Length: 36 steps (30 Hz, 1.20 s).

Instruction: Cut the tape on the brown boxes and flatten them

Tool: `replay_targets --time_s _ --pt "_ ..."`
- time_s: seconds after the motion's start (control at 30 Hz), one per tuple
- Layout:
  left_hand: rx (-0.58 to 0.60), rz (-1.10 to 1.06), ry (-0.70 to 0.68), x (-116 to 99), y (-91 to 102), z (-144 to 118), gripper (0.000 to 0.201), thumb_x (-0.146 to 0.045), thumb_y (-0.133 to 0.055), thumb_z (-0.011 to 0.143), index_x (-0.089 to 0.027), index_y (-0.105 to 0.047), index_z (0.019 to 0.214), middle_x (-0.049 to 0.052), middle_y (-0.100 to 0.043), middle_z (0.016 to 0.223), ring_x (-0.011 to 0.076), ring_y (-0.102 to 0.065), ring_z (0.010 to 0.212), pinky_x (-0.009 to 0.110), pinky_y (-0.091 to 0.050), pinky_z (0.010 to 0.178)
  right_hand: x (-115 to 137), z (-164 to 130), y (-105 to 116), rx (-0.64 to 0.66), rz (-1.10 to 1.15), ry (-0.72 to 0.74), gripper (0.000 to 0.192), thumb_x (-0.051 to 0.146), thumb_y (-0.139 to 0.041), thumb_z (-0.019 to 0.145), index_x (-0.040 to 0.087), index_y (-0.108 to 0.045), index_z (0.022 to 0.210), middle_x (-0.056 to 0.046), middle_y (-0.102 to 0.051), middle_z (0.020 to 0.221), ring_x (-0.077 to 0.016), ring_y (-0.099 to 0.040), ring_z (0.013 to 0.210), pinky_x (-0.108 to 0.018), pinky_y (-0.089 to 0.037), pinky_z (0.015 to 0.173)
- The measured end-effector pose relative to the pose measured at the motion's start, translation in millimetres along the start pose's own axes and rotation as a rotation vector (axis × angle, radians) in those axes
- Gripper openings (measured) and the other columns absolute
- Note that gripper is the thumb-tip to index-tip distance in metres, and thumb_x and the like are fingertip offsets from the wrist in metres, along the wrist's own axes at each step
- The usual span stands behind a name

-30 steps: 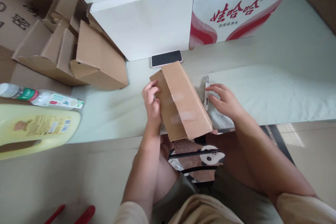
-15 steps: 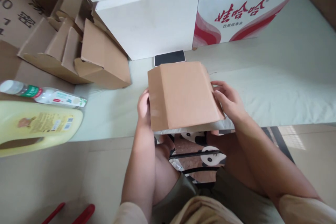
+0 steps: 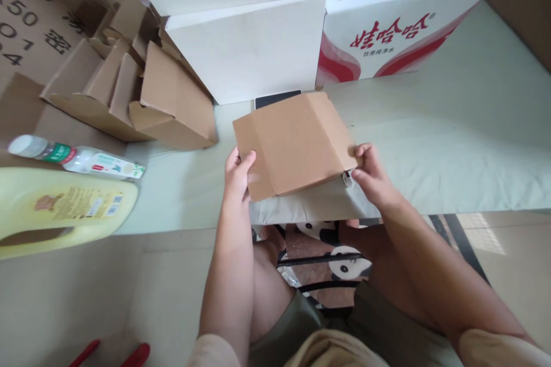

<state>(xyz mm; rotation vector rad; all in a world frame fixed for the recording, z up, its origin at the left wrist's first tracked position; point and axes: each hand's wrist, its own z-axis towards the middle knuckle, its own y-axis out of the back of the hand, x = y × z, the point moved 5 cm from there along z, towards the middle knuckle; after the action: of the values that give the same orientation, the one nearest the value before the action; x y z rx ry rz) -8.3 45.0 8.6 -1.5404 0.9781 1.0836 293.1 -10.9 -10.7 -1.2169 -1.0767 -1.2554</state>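
The flat cardboard box [image 3: 295, 140] is held over the table's [image 3: 430, 143] near edge, long axis left-right. It is pinched at its left end by the left hand [image 3: 238, 175] and at its right corner by the right hand [image 3: 372, 178]; both are equally near.

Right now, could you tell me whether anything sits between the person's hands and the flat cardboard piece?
Nothing visible does: the left hand grips the cardboard piece at its near left corner, and the right hand pinches its right edge.
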Motion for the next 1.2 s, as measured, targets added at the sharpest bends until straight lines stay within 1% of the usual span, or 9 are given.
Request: replay_targets --time_s 0.13,0.3,0.37,0.6,0.73,0.87,0.97,1.07,1.2 --pt "0.005 0.02 0.028 0.5 3.8 1.0 0.051 -0.05 -0.093 0.059 -0.022 -0.071 0.096 0.008 -0.08 0.093 0.0315 -0.079 0.095 0.041 -0.064 0.077 1.2 -4.0 -1.3 0.048 -0.218 0.135 0.064 0.047 -0.09 0.068 0.031 -0.04 0.106 0.0 -0.045 0.103 -0.0157 -0.049 0.081 -0.03 -0.047 0.067" --pt "0.16 -0.047 0.082 2.0 3.8 -5.1 0.052 -0.053 -0.086 0.064 -0.024 -0.071 0.104 0.01 -0.08 0.107 0.0326 -0.076 0.11 0.041 -0.063 0.085 3.4 -5.0 5.1 -0.127 -0.277 0.13 0.06 0.046 -0.089 0.07 0.03 -0.044 0.105 0.002 -0.048 0.101 -0.0126 -0.048 0.074 -0.028 -0.045 0.06" --pt "0.174 -0.044 0.082 2.5 2.7 -7.7 0.056 -0.054 -0.089 0.061 -0.023 -0.072 0.104 0.01 -0.08 0.109 0.0325 -0.077 0.109 0.041 -0.063 0.085 4.1 -4.8 4.1 -0.146 -0.25 0.095 0.059 0.047 -0.088 0.07 0.029 -0.045 0.106 0.001 -0.051 0.103 -0.0117 -0.05 0.071 -0.028 -0.045 0.057" --pt "0.058 0.045 0.014 2.0 -0.2 -7.0 0.052 -0.057 -0.09 0.062 -0.021 -0.074 0.095 0.007 -0.08 0.089 0.0268 -0.078 0.085 0.034 -0.059 0.069 9.5 -6.5 -0.7 -0.117 -0.327 0.114 0.052 0.048 -0.086 0.072 0.028 -0.053 0.108 -0.002 -0.062 0.11 -0.0197 -0.061 0.096 -0.034 -0.051 0.078" --pt "-0.02 0.072 0.03 6.5 5.2 -1.2 0.042 -0.053 -0.085 0.066 -0.021 -0.071 0.088 0.003 -0.075 0.078 0.0217 -0.073 0.076 0.029 -0.053 0.064 11.1 -6.9 0.2 -0.146 -0.288 0.092 0.031 0.049 -0.071 0.086 0.027 -0.057 0.103 -0.002 -0.063 0.102 -0.017 -0.057 0.084 -0.032 -0.048 0.076" --pt "-0.194 0.051 -0.009 6.8 14.0 4.5 0.025 -0.043 -0.072 0.073 -0.021 -0.061 0.071 -0.003 -0.064 0.065 0.0138 -0.062 0.062 0.024 -0.044 0.056 11.1 -3.5 5.9 -0.27 -0.137 0.055 0.025 0.049 -0.063 0.089 0.026 -0.054 0.088 0.003 -0.049 0.077 -0.0137 -0.043 0.067 -0.027 -0.037 0.063" --pt "-0.175 0.117 0.027 6.7 11.1 4.4 0.01 -0.031 -0.066 0.071 -0.022 -0.063 0.071 -0.004 -0.061 0.061 0.0119 -0.055 0.054 0.023 -0.04 0.051 11.7 -1.4 9.1 -0.345 -0.055 0.038 0.025 0.047 -0.063 0.087 0.026 -0.051 0.084 0.003 -0.045 0.075 -0.0133 -0.041 0.064 -0.025 -0.034 0.059" --pt "-0.109 0.148 0.081 8.3 5.7 1.0 0.005 -0.026 -0.064 0.07 -0.022 -0.066 0.072 -0.003 -0.06 0.058 0.0124 -0.054 0.052 0.022 -0.039 0.048 12.2 -1.2 7.4 -0.334 -0.004 0.013 0.021 0.042 -0.065 0.084 0.026 -0.052 0.087 0.003 -0.049 0.077 -0.0124 -0.044 0.064 -0.025 -0.036 0.058" --pt "-0.078 0.145 0.019 5.5 3.5 0.1 0.006 -0.024 -0.07 0.071 -0.022 -0.066 0.075 -0.004 -0.062 0.062 0.0108 -0.055 0.054 0.02 -0.04 0.05 12.1 -3.1 5.8 -0.327 0.042 -0.02 0.022 0.037 -0.069 0.081 0.028 -0.053 0.093 0.006 -0.049 0.07 -0.0119 -0.042 0.056 -0.024 -0.032 0.052"
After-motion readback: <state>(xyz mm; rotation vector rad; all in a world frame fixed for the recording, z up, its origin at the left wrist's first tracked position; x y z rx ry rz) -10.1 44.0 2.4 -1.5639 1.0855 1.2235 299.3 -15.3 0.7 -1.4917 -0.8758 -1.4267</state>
